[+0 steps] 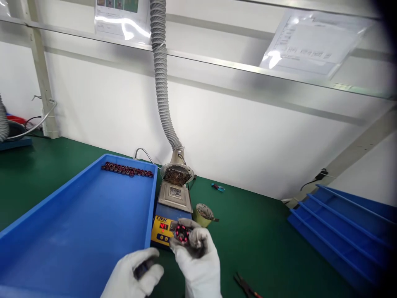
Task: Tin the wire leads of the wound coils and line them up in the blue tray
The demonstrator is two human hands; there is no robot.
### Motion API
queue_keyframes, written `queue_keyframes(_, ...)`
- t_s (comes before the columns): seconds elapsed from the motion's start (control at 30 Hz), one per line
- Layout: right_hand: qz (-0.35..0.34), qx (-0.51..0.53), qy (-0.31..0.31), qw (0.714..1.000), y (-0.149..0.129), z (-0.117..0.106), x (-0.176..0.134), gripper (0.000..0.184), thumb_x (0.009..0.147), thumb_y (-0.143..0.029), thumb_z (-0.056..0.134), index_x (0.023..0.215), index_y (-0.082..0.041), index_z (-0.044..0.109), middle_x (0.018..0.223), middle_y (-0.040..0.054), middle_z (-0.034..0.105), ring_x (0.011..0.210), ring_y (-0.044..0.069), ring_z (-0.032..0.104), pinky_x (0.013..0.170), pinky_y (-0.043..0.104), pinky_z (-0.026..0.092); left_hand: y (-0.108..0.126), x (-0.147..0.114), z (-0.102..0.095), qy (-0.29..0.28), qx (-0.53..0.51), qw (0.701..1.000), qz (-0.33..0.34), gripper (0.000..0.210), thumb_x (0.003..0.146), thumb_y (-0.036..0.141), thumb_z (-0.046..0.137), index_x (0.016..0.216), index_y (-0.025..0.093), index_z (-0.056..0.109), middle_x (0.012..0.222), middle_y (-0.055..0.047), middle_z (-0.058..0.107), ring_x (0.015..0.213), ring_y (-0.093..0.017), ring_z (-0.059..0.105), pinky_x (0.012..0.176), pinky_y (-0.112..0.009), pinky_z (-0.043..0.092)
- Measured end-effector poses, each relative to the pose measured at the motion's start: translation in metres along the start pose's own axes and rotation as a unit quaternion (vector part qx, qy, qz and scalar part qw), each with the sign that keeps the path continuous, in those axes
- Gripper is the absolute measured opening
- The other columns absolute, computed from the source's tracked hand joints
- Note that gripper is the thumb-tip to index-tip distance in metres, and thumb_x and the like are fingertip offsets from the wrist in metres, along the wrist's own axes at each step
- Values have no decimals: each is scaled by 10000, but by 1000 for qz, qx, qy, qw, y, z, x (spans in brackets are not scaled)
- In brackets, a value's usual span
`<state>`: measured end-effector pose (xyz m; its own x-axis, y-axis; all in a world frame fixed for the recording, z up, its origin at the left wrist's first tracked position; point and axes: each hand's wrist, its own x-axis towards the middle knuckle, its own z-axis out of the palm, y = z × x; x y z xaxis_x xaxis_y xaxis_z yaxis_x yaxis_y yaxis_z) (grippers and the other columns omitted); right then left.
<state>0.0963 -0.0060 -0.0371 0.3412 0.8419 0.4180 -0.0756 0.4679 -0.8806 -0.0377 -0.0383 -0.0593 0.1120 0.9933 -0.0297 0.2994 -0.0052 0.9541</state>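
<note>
My right hand (199,258), in a white glove with grey-stained fingers, is closed on a small round wound coil part (181,234) with red and black sections. It holds the part up in front of a blue and yellow heated solder pot (163,227) with a red lit display. My left hand (133,275), also gloved in white, is slightly blurred beside the tray's right edge. Its fingers curl around something dark that I cannot make out. In the blue tray (93,219), several similar dark red coil parts (127,169) lie in rows at the far end.
A fume hood on a grey hose (161,74) hangs over the solder pot. To its right stand a yellowish can (203,214) and small blue-handled cutters (218,187). Dark pliers (245,285) lie near the front. Blue stacked trays (344,231) are at the right.
</note>
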Motion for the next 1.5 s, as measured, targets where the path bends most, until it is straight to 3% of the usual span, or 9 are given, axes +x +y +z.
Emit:
queue_keyframes(0.13,-111,-48,15,993,3,3,-33,286,628,-115,638,590,-211,371,864,33,576,760,150,596,599,238,494,9,-8,3,28,-254,966,32,480,665,383,638,1081,146,604,1086,-109,657,991,-260,596,888,-312,448)
queue_keyframes(0.33,-256,-165,18,952,-10,6,-49,248,684,-80,615,584,-197,420,882,22,601,601,87,564,517,207,426,50,-8,-7,-21,-268,959,92,212,684,138,597,876,166,682,975,-49,679,911,-212,609,828,-274,467)
queue_keyframes(0.57,-278,-206,37,937,-17,14,-60,210,694,-49,591,626,-205,468,852,21,595,643,104,595,503,196,458,53,-13,3,45,-392,914,92,89,613,79,645,576,153,678,689,-19,662,729,-160,617,693,-213,490)
queue_keyframes(0.77,-222,-178,28,958,-15,10,-63,272,656,-54,627,584,-218,423,852,25,563,728,139,608,538,215,491,39,-9,-16,181,-506,836,110,115,646,173,664,749,223,673,825,28,709,830,-163,648,825,-277,493)
queue_keyframes(1.0,-54,-79,-10,995,11,3,-58,194,653,-182,655,731,-233,484,849,24,608,779,163,617,647,263,510,4,-12,-49,130,-3,990,50,209,729,310,592,871,201,700,1024,-43,682,981,-222,597,850,-263,455)
queue_keyframes(1.1,42,-150,-122,980,27,21,-43,220,685,-216,606,895,-206,541,833,40,649,757,170,626,701,292,506,-14,-11,-57,46,253,966,36,262,803,332,488,967,263,680,983,-15,705,905,-195,632,817,-256,447)
queue_keyframes(1.23,72,-366,-280,885,60,74,-14,62,678,-216,592,737,-196,587,786,24,651,763,168,610,732,273,467,-29,-9,-57,18,353,935,-13,304,810,342,450,1006,253,665,887,-77,733,828,-271,666,737,-347,472)
queue_keyframes(1.37,96,-427,-323,839,113,125,20,100,572,-146,692,608,-183,606,711,27,648,715,184,612,689,277,460,-25,-9,-52,-3,398,917,-35,352,840,301,356,1008,226,657,884,-109,729,804,-302,672,723,-407,476)
queue_keyframes(1.5,149,-466,-316,813,162,147,55,109,780,-253,602,835,-159,608,837,21,633,759,147,605,697,308,489,-22,1,-51,-41,425,901,-71,327,812,271,387,980,233,664,843,-118,736,801,-300,680,698,-400,496)
